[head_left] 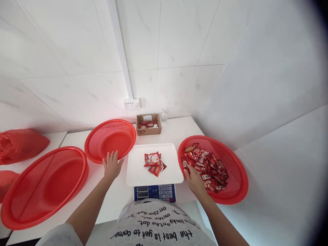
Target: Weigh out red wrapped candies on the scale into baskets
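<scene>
While the left hand (112, 166) lies flat on the white counter (176, 131), fingers spread and holding nothing, its fingertips reach the near rim of the smaller empty red basket (110, 140), probably to steady it or the body; the right hand (195, 181) dips over the near-left edge of the filled red basket (230, 191), fingers curled down among the red snack packets (205, 165), though whether they actually pinch one I cannot tell, since the back of the hand covers the tips. Between the two hands sits a digital scale (155, 193) with a white weighing tray (138, 171), keypad facing the person so it can be read; a small cluster of packets (154, 163) rests in the tray's middle, apart from the heap. A larger empty red basket (43, 186) stands at the far left, near red plastic bags (22, 143); against the tiled wall a cardboard box (149, 124) holds more packets, with a clear glass (164, 114) just beside it and a wall socket (131, 103) above.
</scene>
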Demonstrator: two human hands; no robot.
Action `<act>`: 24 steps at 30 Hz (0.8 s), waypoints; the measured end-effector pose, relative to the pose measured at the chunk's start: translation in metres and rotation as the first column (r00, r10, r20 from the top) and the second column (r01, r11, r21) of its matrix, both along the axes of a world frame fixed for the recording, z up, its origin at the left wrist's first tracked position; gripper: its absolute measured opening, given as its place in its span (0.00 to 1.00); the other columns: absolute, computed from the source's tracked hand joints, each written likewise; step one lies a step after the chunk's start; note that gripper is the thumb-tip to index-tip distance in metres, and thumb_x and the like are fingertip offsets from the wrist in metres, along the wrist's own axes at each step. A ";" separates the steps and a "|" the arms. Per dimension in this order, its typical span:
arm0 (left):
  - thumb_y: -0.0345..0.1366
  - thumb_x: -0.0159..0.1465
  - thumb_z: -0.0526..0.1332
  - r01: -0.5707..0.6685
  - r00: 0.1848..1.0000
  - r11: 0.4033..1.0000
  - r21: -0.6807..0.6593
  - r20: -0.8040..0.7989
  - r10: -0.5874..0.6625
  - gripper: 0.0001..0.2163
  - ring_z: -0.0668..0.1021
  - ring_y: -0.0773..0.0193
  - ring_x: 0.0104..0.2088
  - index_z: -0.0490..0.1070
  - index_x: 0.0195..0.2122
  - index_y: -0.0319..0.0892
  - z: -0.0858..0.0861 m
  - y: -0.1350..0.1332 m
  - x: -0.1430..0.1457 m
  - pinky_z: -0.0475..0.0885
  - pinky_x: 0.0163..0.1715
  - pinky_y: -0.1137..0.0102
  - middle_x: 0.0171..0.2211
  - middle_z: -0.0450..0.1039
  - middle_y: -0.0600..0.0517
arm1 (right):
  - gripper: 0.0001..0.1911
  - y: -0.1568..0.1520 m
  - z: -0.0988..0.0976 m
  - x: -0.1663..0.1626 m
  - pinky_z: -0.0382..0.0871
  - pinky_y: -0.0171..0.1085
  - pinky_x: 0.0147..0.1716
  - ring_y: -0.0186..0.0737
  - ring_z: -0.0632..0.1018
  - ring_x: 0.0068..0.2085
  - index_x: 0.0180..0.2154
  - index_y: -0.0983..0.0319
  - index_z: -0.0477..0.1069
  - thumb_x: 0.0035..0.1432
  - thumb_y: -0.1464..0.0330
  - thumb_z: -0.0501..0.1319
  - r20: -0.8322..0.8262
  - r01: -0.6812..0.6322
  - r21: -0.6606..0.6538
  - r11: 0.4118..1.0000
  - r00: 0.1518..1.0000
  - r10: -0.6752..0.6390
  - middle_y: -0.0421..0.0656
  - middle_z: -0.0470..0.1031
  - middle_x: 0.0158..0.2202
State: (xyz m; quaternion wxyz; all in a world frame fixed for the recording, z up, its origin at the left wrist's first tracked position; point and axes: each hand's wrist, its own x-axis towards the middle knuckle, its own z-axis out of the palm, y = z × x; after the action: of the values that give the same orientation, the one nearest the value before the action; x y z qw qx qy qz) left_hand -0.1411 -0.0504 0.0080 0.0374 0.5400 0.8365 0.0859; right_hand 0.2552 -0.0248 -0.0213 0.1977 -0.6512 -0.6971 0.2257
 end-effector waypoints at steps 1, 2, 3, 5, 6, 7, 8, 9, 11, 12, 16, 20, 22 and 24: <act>0.48 0.65 0.44 0.004 1.000 0.999 -0.041 -0.019 -0.005 0.27 0.53 0.45 0.62 0.57 0.59 0.35 0.000 -0.003 -0.003 0.47 0.58 0.46 0.60 0.57 0.40 | 0.25 -0.001 -0.001 -0.001 0.61 0.44 0.53 0.46 0.69 0.53 0.53 0.67 0.63 0.61 0.60 0.43 -0.002 0.001 -0.034 0.999 1.000 -0.001 0.53 0.69 0.52; 0.48 0.65 0.44 0.022 0.999 0.997 -0.072 -0.038 -0.025 0.27 0.54 0.45 0.62 0.58 0.58 0.35 -0.001 -0.006 -0.005 0.47 0.58 0.46 0.59 0.59 0.40 | 0.26 -0.002 -0.001 -0.002 0.60 0.43 0.53 0.46 0.68 0.53 0.53 0.67 0.63 0.61 0.60 0.42 -0.005 0.000 -0.059 0.998 1.000 0.000 0.53 0.68 0.53; 0.47 0.65 0.44 0.044 0.997 0.995 -0.091 -0.054 -0.049 0.26 0.56 0.46 0.61 0.59 0.58 0.35 -0.002 -0.008 -0.005 0.47 0.58 0.47 0.58 0.61 0.40 | 0.26 -0.002 -0.001 -0.003 0.60 0.43 0.53 0.45 0.68 0.54 0.53 0.67 0.63 0.61 0.60 0.42 -0.008 -0.003 -0.076 0.997 1.000 0.003 0.52 0.68 0.54; 0.46 0.65 0.43 0.074 0.994 0.992 -0.100 -0.079 -0.082 0.25 0.57 0.47 0.61 0.60 0.58 0.37 -0.003 -0.011 -0.004 0.48 0.58 0.47 0.58 0.61 0.41 | 0.26 -0.002 0.000 -0.005 0.59 0.42 0.54 0.45 0.68 0.54 0.54 0.66 0.63 0.61 0.60 0.41 -0.008 -0.004 -0.102 0.995 1.000 0.003 0.51 0.68 0.54; 0.46 0.66 0.43 0.077 0.993 0.992 -0.099 -0.084 -0.086 0.25 0.58 0.48 0.60 0.59 0.58 0.37 -0.003 -0.011 -0.004 0.48 0.57 0.47 0.58 0.61 0.41 | 0.26 -0.001 0.001 -0.006 0.59 0.42 0.54 0.45 0.68 0.54 0.53 0.66 0.63 0.61 0.60 0.41 -0.005 -0.002 -0.114 0.994 1.000 0.001 0.50 0.68 0.54; 0.45 0.66 0.43 0.077 0.993 0.992 -0.098 -0.083 -0.085 0.24 0.59 0.48 0.60 0.59 0.58 0.38 -0.003 -0.011 -0.003 0.49 0.57 0.47 0.58 0.61 0.41 | 0.26 -0.001 0.002 -0.006 0.59 0.42 0.54 0.45 0.68 0.54 0.53 0.65 0.63 0.61 0.60 0.41 -0.002 -0.002 -0.124 0.992 1.000 0.001 0.50 0.68 0.54; 0.44 0.66 0.43 0.076 0.994 0.992 -0.099 -0.076 -0.084 0.24 0.59 0.49 0.60 0.59 0.58 0.37 -0.003 -0.011 -0.002 0.49 0.57 0.47 0.58 0.61 0.41 | 0.26 -0.001 0.002 -0.006 0.59 0.41 0.54 0.44 0.68 0.54 0.53 0.65 0.63 0.61 0.60 0.41 0.000 -0.003 -0.132 0.991 1.000 0.003 0.50 0.68 0.53; 0.44 0.66 0.43 0.077 0.994 0.992 -0.100 -0.064 -0.083 0.24 0.58 0.49 0.60 0.59 0.58 0.37 -0.003 -0.011 -0.001 0.49 0.57 0.47 0.58 0.60 0.40 | 0.26 0.000 0.002 -0.005 0.59 0.41 0.53 0.44 0.68 0.54 0.53 0.65 0.63 0.61 0.60 0.41 0.001 -0.006 -0.138 0.990 1.000 0.006 0.50 0.68 0.53; 0.44 0.65 0.44 0.071 0.996 0.993 -0.095 -0.039 -0.075 0.25 0.56 0.48 0.62 0.57 0.59 0.36 -0.002 -0.011 0.000 0.48 0.58 0.48 0.60 0.58 0.40 | 0.27 0.000 0.002 -0.004 0.60 0.40 0.53 0.43 0.69 0.53 0.53 0.65 0.64 0.61 0.60 0.40 0.001 -0.011 -0.149 0.989 1.000 0.012 0.51 0.69 0.53; 0.45 0.65 0.44 0.056 0.998 0.995 -0.086 -0.030 -0.059 0.25 0.53 0.48 0.62 0.56 0.59 0.36 -0.001 -0.012 0.001 0.48 0.58 0.47 0.61 0.56 0.39 | 0.27 0.000 0.002 -0.004 0.60 0.40 0.52 0.43 0.69 0.53 0.52 0.65 0.64 0.61 0.59 0.40 0.003 -0.011 -0.157 0.988 1.000 0.011 0.51 0.69 0.52; 0.47 0.65 0.43 -0.102 0.995 0.995 -0.019 -0.018 0.101 0.27 0.46 0.47 0.64 0.52 0.61 0.39 0.005 -0.020 -0.004 0.46 0.57 0.43 0.64 0.48 0.40 | 0.27 0.000 0.002 -0.004 0.61 0.40 0.51 0.44 0.70 0.52 0.52 0.65 0.65 0.61 0.59 0.40 0.013 -0.010 -0.179 0.984 1.000 0.012 0.51 0.70 0.52; 0.51 0.64 0.42 -0.244 0.969 0.970 0.003 0.042 0.244 0.30 0.43 0.45 0.64 0.50 0.62 0.39 0.008 -0.035 -0.026 0.46 0.55 0.40 0.65 0.43 0.39 | 0.27 0.001 0.001 -0.004 0.61 0.40 0.51 0.44 0.70 0.52 0.52 0.64 0.65 0.60 0.59 0.40 0.023 -0.003 -0.194 0.981 1.000 0.008 0.50 0.70 0.52; 0.53 0.63 0.42 -0.281 0.956 0.960 0.013 0.091 0.279 0.31 0.43 0.44 0.64 0.51 0.62 0.39 0.005 -0.042 -0.043 0.49 0.55 0.41 0.65 0.42 0.38 | 0.27 0.001 0.000 -0.005 0.61 0.41 0.51 0.45 0.70 0.52 0.52 0.64 0.64 0.60 0.59 0.40 0.038 0.012 -0.209 0.978 0.999 -0.005 0.51 0.70 0.52; 0.54 0.62 0.42 -0.300 0.945 0.953 0.042 0.149 0.291 0.32 0.45 0.44 0.64 0.51 0.62 0.37 0.001 -0.046 -0.063 0.52 0.55 0.44 0.64 0.43 0.36 | 0.27 0.001 0.000 -0.005 0.61 0.42 0.50 0.46 0.70 0.53 0.53 0.65 0.64 0.60 0.59 0.40 0.056 0.028 -0.219 0.975 0.998 -0.016 0.51 0.70 0.52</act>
State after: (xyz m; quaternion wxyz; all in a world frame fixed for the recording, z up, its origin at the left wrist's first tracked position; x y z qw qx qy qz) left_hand -0.2040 -0.0968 0.0086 0.0657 0.4019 0.9000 0.1553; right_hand 0.2498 -0.0238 -0.0218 0.1083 -0.6825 -0.6658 0.2814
